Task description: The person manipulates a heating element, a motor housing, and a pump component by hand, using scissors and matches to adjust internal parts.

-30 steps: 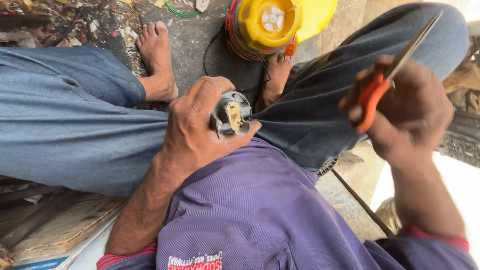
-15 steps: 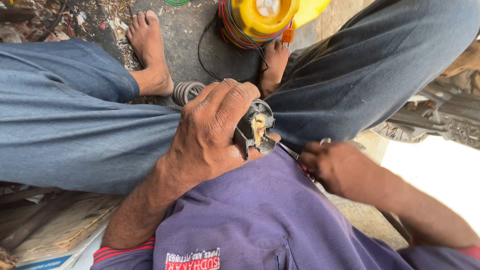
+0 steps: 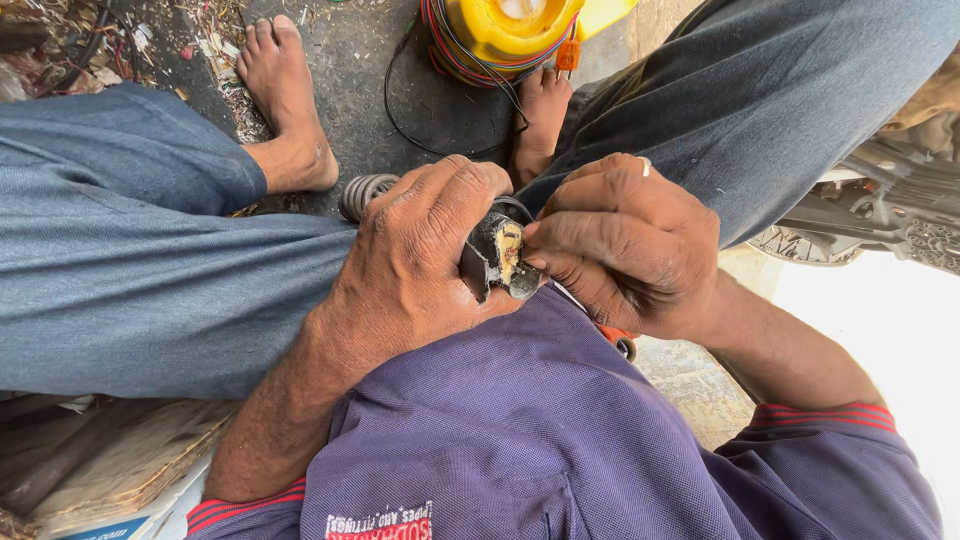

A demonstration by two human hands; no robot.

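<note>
My left hand (image 3: 420, 260) is wrapped around a small round black part (image 3: 505, 255) with a yellowish inside, held over my lap. My right hand (image 3: 630, 245) is closed and pressed up against that part, fingertips on its open face. An orange tool handle (image 3: 615, 338) sticks out below the right palm; the tool's tip is hidden by my fingers. A grey coil spring (image 3: 362, 193) shows just behind the left hand's knuckles.
My legs in blue jeans spread left and right, with bare feet (image 3: 285, 100) on the dark concrete floor. A yellow round object wound with coloured wires (image 3: 505, 30) stands between the feet, a black wire (image 3: 400, 110) looping from it. Metal machinery (image 3: 870, 220) lies right, cardboard sheets (image 3: 110, 460) lower left.
My right hand, raised at the right with the orange-handled tool, dropped to the lap and then moved left to the black part. The left hand stayed on the part.
</note>
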